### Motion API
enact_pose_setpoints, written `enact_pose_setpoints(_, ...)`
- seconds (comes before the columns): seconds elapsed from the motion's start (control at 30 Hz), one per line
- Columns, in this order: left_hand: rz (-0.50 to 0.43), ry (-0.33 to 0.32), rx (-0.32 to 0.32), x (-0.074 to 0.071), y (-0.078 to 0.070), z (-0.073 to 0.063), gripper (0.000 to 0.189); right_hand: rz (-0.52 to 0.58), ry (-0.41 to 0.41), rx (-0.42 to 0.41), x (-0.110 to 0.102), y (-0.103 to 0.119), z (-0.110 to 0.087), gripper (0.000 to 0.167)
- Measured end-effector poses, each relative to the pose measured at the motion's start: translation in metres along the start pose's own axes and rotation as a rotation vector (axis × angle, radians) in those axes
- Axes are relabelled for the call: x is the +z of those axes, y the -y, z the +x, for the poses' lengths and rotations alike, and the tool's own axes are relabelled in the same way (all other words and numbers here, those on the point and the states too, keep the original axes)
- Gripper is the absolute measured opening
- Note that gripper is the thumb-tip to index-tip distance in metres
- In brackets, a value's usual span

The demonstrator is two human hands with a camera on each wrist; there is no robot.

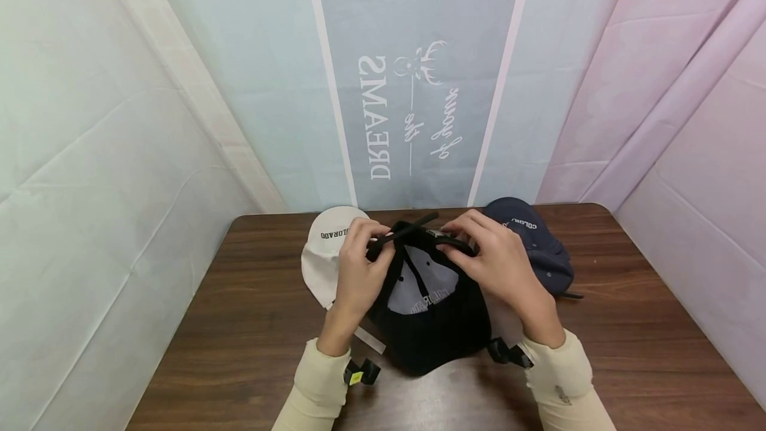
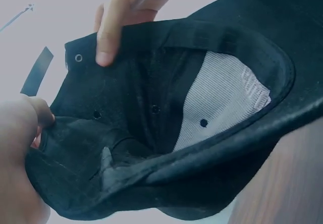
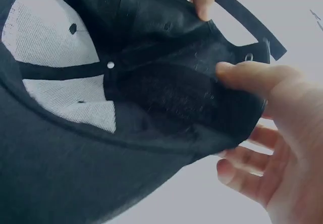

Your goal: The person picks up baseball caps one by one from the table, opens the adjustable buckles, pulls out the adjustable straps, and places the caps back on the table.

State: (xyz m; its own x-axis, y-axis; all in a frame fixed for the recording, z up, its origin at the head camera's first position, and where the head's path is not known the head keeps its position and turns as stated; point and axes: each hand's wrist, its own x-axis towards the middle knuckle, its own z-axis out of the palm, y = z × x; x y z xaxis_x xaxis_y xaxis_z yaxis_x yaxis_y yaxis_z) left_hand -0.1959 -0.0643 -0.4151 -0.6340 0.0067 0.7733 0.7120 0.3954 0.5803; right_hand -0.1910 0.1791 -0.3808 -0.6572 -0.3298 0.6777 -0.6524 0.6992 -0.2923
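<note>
A black cap (image 1: 437,338) is held upside down over the table, its inside facing up and its brim toward the person. My left hand (image 1: 364,265) pinches the back edge on one side. From there a loose black strap (image 1: 417,223) slants up toward the other hand, its end free. On the opposite side, my right hand (image 1: 499,255) pinches the back edge between thumb and fingers, and a small metal eyelet (image 3: 249,57) shows near the thumb. Pale mesh lining (image 2: 217,95) with lettering shows inside the front of the cap.
Behind the left hand lies a white cap (image 1: 323,258) marked COLORADO. A navy cap (image 1: 541,251) lies behind the right hand. The brown wooden table (image 1: 239,338) ends against a hanging printed cloth (image 1: 419,151), with pale fabric walls at both sides.
</note>
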Motion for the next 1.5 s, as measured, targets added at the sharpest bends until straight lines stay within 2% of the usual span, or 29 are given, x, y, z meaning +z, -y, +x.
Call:
enact_pose_setpoints(0.2,-0.029,-0.064,-0.022,-0.002,-0.003,0.001,0.019,-0.057,0.278,0.162,-0.005,-0.005,-0.002,0.036)
enact_pose_setpoints(0.33,-0.056,-0.109,-0.027,-0.003,-0.005,0.002,0.02,-0.08,0.453,0.233,-0.009,-0.01,-0.004,0.034)
enact_pose_setpoints(0.5,-0.064,-0.137,0.007,-0.004,-0.004,0.003,0.018,-0.036,0.623,0.288,-0.012,-0.012,-0.005,0.026)
enact_pose_setpoints(0.6,-0.075,-0.151,0.04,-0.005,-0.004,0.003,0.018,-0.012,0.663,0.3,-0.013,-0.013,-0.005,0.024)
enact_pose_setpoints(0.73,-0.09,-0.162,0.092,-0.005,-0.005,0.003,0.017,-0.009,0.605,0.294,-0.013,-0.016,-0.004,0.02)
enact_pose_setpoints(0.93,-0.097,-0.144,0.151,-0.007,-0.008,0.005,0.009,-0.012,0.44,0.277,-0.011,-0.022,-0.003,0.021)
enact_pose_setpoints(1.3,-0.118,-0.068,0.143,-0.008,-0.006,0.004,0.012,-0.075,0.051,0.251,0.012,-0.037,-0.007,0.017)
enact_pose_setpoints(1.4,-0.11,-0.025,0.148,-0.007,-0.004,0.004,0.012,-0.065,0.003,0.255,0.021,-0.043,-0.009,0.016)
enact_pose_setpoints(1.5,-0.092,0.043,0.149,-0.006,-0.001,0.004,0.013,-0.049,0.004,0.278,0.029,-0.049,-0.011,0.016)
